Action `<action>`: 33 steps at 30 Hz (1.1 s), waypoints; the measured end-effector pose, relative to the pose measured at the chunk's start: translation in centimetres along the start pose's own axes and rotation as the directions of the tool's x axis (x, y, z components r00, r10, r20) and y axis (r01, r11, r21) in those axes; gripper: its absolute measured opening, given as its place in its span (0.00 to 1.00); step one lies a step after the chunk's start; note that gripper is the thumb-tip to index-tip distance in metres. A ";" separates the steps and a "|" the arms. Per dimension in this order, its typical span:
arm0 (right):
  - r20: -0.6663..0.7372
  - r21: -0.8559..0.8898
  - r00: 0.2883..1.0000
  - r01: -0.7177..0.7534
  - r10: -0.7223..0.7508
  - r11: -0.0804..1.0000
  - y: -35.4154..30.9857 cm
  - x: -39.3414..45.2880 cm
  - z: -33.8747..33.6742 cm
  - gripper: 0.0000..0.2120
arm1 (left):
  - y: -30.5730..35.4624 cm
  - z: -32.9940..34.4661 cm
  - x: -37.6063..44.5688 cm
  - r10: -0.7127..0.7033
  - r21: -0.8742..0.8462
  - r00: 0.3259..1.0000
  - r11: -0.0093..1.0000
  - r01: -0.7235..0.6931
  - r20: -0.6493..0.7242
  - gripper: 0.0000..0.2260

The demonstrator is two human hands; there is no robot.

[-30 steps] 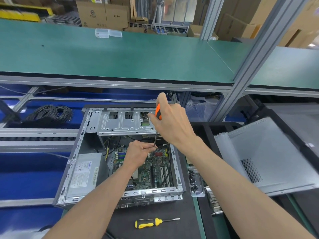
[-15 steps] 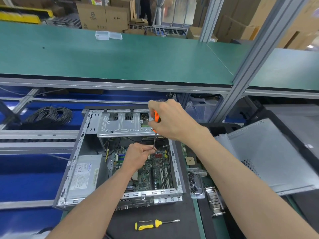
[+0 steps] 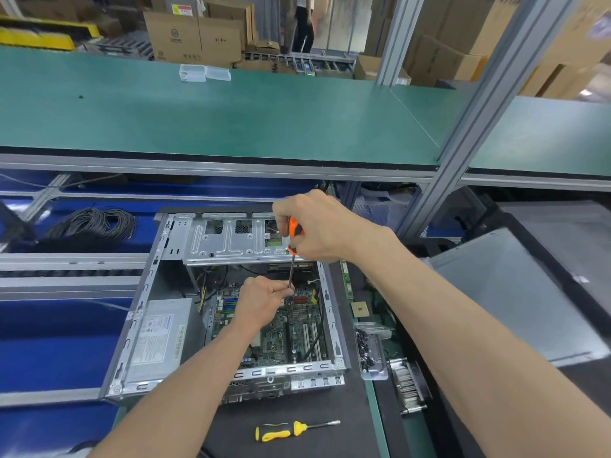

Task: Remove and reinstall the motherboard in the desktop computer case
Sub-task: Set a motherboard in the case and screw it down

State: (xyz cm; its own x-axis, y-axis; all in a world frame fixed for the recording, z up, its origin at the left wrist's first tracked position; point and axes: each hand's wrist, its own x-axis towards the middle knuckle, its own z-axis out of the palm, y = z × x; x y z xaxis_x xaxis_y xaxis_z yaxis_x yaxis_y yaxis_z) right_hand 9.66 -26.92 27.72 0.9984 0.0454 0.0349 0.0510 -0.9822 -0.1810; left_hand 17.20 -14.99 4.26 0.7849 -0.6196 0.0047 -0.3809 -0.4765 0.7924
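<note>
I can't read any words here. The power supply (image 3: 158,338) in the computer case (image 3: 139,312) has a white label with small print and a blue mark, too tiny for me to read. The cardboard box (image 3: 195,38) far behind the tabletop (image 3: 231,117) has a round logo and dark print, too blurry. A red and white sticker (image 3: 181,8) sits above it, also unreadable.

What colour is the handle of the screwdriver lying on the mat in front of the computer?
Yellow and black: the loose screwdriver on the dark mat has a yellow handle with black grips. The head view shows it.
</note>
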 end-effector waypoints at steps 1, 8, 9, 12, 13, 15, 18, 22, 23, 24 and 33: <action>0.018 0.006 1.000 0.019 -0.019 1.000 -0.1 0.0 -0.2 0.10 | 0.0 0.0 0.0 0.001 -0.001 1.000 1.000 -0.001 0.001 0.04; -0.053 -0.117 0.989 -0.146 0.141 0.982 -0.4 0.6 0.6 0.11 | 0.6 0.0 -0.2 0.021 0.048 1.000 0.999 -0.021 -0.015 0.04; -0.034 -0.114 0.992 -0.127 0.124 0.985 -0.2 0.6 0.5 0.08 | 0.6 0.0 -0.1 0.024 0.073 1.000 0.997 -0.024 -0.011 0.04; 0.025 -0.081 0.999 -0.038 0.040 0.996 0.0 0.1 0.0 0.03 | 0.9 -0.2 -0.1 0.028 0.127 0.999 0.991 -0.030 0.018 0.05; 0.058 -0.056 0.998 -0.008 0.012 0.998 0.0 0.0 -0.3 0.06 | 1.0 -0.2 -0.1 0.027 0.134 0.999 0.991 -0.030 0.021 0.05; 0.108 -0.012 0.994 0.018 -0.017 1.000 0.0 -0.2 -0.8 0.09 | 1.0 -0.1 -0.2 0.028 0.124 0.999 0.992 -0.030 0.018 0.05; 0.089 -0.063 0.996 -0.018 0.023 0.998 -0.1 0.1 -0.9 0.04 | 1.1 -0.1 -0.2 0.027 0.161 1.000 0.987 -0.028 0.009 0.05; -0.045 -0.071 0.976 -0.216 0.213 0.974 -1.2 1.6 0.3 0.16 | 1.1 -0.1 -0.2 0.029 0.175 0.999 0.984 -0.023 -0.031 0.05; -0.088 0.005 0.972 -0.218 0.217 0.976 -1.6 2.1 0.9 0.14 | 0.9 -0.1 -0.1 0.028 0.184 0.999 0.983 -0.023 -0.026 0.05; -0.141 0.147 0.962 -0.214 0.235 0.966 -1.8 2.5 1.6 0.13 | 0.8 -0.2 0.0 0.033 0.195 0.999 0.980 -0.029 -0.020 0.06; -0.493 0.826 0.598 0.093 0.632 0.556 -2.5 3.6 6.8 0.28 | 0.3 0.2 0.5 0.104 0.344 0.993 0.932 -0.117 0.055 0.10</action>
State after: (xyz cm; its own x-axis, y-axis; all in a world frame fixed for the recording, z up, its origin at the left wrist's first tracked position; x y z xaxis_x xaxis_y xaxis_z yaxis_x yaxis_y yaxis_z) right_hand 13.29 -23.10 21.63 0.6166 -0.6835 0.3907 0.1423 -0.3913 -0.9092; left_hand 17.37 -15.52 4.35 0.7128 -0.6993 0.0539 -0.6147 -0.5859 0.5280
